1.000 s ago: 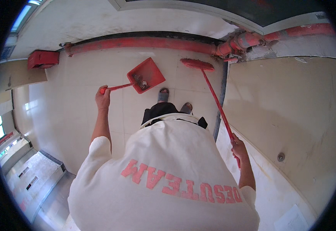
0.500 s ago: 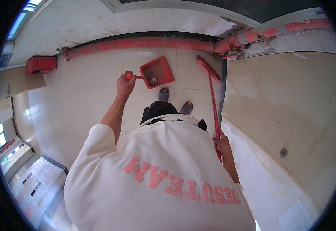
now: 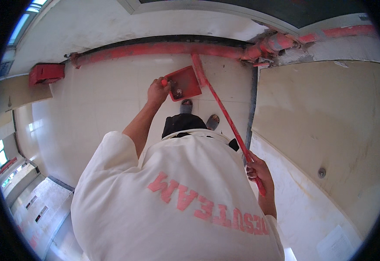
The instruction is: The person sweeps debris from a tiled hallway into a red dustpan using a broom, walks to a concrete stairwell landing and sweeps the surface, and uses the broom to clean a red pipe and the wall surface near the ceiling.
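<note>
Left fingers: from my remote seat I see the left hand clenched round the short red handle of a red, square, plastic-looking dustpan.
Right fingers: the right hand grasps a long-handled red broom near its lower end, the butt poking out past the grip.
Dustpan: just beyond the left hand, near the floor, with small grey and whitish debris toward its lower left side.
Broom head: a narrow, red, bristled bar, set along the dustpan's right edge; whether the two touch, I cannot tell.
Feet: two grey open-toed sandals on pale glossy floor tiles, the left one just beside the dustpan.
Clothing: I look down over a white short-sleeved shirt with pink lettering.
Wall side: a thick, worn red pipe runs along the wall's foot; a red box stands left of it.
</note>
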The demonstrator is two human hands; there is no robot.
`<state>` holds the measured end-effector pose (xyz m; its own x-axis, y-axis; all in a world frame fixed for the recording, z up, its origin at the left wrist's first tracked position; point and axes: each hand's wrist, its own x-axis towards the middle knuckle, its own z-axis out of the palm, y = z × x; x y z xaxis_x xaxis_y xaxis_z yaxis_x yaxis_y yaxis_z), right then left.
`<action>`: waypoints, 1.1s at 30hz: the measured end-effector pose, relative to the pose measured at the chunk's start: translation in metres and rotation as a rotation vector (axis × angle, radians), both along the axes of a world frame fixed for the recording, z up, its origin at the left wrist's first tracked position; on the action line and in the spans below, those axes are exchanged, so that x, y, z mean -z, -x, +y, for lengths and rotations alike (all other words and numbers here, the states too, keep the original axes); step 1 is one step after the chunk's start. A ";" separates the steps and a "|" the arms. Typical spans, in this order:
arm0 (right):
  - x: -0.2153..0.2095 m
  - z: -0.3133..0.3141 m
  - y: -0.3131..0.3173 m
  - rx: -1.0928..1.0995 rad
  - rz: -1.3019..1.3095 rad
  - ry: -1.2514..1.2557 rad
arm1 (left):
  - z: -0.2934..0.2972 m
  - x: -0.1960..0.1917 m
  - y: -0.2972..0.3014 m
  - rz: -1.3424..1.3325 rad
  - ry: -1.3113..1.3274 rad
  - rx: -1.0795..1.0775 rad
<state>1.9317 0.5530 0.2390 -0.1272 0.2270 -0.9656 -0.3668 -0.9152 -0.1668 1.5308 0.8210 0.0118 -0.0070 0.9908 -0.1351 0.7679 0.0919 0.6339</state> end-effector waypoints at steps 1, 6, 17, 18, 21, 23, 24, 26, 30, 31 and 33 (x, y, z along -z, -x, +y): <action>-0.004 -0.001 0.001 -0.042 -0.066 0.005 | -0.001 0.000 0.000 -0.010 -0.009 0.001; 0.010 0.008 0.007 -0.397 -0.425 -0.050 | -0.001 -0.012 -0.011 0.040 0.082 0.005; 0.063 0.016 0.006 -0.138 -0.101 -0.085 | 0.006 -0.001 -0.017 0.078 0.065 -0.005; 0.041 0.023 0.001 -0.096 -0.028 -0.071 | 0.004 0.001 -0.014 0.080 0.059 -0.021; -0.003 0.031 -0.001 -0.067 -0.009 -0.040 | 0.000 0.000 -0.005 0.051 0.065 -0.056; -0.013 0.029 -0.004 -0.101 -0.128 -0.008 | -0.006 0.002 0.007 0.020 0.059 -0.104; -0.011 0.027 -0.014 -0.135 -0.176 -0.017 | -0.009 0.007 0.014 0.001 0.053 -0.138; -0.007 0.028 -0.027 -0.178 -0.285 -0.006 | -0.017 0.011 0.032 -0.031 0.036 -0.192; 0.009 0.032 -0.026 -0.241 -0.444 -0.002 | -0.038 0.004 0.079 -0.083 0.019 -0.340; 0.020 0.031 -0.027 -0.250 -0.473 -0.002 | -0.042 -0.005 0.089 -0.116 0.022 -0.378; 0.044 0.031 -0.030 -0.223 -0.448 0.020 | -0.059 0.019 0.132 -0.156 0.019 -0.466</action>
<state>1.9616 0.5840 0.1951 0.2576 0.2223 -0.9404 -0.0578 -0.9679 -0.2446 1.3987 0.7616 -0.0073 -0.4276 0.8843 -0.1876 0.5385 0.4159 0.7329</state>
